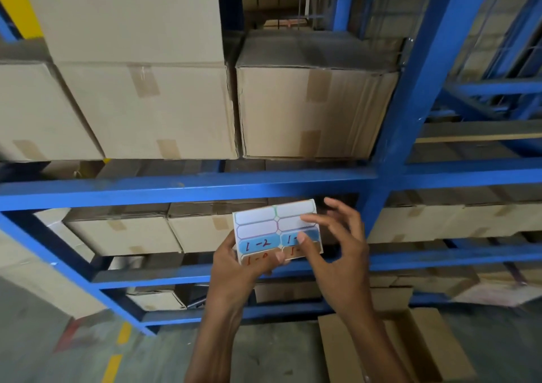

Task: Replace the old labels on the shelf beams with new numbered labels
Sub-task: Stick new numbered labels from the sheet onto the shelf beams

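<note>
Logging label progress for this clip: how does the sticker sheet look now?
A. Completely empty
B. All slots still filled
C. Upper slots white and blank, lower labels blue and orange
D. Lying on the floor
C: the sticker sheet, held in the left hand, shows white upper slots, with handwritten blue and orange labels below.

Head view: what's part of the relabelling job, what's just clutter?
Job:
- label sheet, held by left hand
- right hand, picking at a blue label
- blue shelf beam

Clutter:
- stacked cartons
- open box on floor

label sheet (pixel 277 230) before shelf beam (pixel 187 187), boxes (pixel 313 110) on beam
</note>
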{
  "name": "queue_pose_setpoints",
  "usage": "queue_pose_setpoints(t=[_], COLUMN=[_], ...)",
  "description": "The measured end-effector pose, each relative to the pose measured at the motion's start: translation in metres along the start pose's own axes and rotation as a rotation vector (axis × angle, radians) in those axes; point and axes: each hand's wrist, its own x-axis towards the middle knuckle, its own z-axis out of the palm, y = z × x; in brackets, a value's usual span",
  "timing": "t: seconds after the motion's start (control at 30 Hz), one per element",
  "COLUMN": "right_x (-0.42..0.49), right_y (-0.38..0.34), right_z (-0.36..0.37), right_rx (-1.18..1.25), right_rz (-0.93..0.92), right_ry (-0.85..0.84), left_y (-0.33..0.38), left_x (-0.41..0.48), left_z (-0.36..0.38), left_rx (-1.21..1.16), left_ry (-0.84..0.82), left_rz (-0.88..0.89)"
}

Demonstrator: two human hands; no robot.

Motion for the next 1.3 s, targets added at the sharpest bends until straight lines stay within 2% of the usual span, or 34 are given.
queue_pose_setpoints(t=[0.17,0.33,0.43,0.73,0.97,1.13,1.3], right_x=[0.008,0.012,0.013,0.022,0.020,0.023,0.040], right_y=[-0.009,-0.011,-0.011,-0.013,-0.008,-0.013,-0.029], right_z=[0.010,0.017,0.021,0.023,0.018,0.021,0.019], right_rx=[-0.258,-0.333,-0.285,-0.166,0.033,0.150,0.195], right_rz=[-0.134,-0.184,-0.184,-0.035,0.043,0.125,0.064], right_ry=[-0.002,-0.137,-0.198,-0.272,-0.472,-0.446,-0.381], left_y=[-0.005,-0.003,-0.002,0.000,-0.005,-0.007,0.008], left_x=[0.006,0.011,0.014,0.022,0.026,0.030,0.039], left_z=[-0.005,-0.012,-0.017,-0.015,-0.017,-0.016,-0.016], left_rx=[0.014,0.040,0.039,0.113,0.141,0.187,0.192], left_ry=[-0.017,-0.043,-0.067,-0.112,-0.083,-0.068,-0.028], left_rz=[0.002,0.021,0.027,0.054,0.012,0.004,0.056])
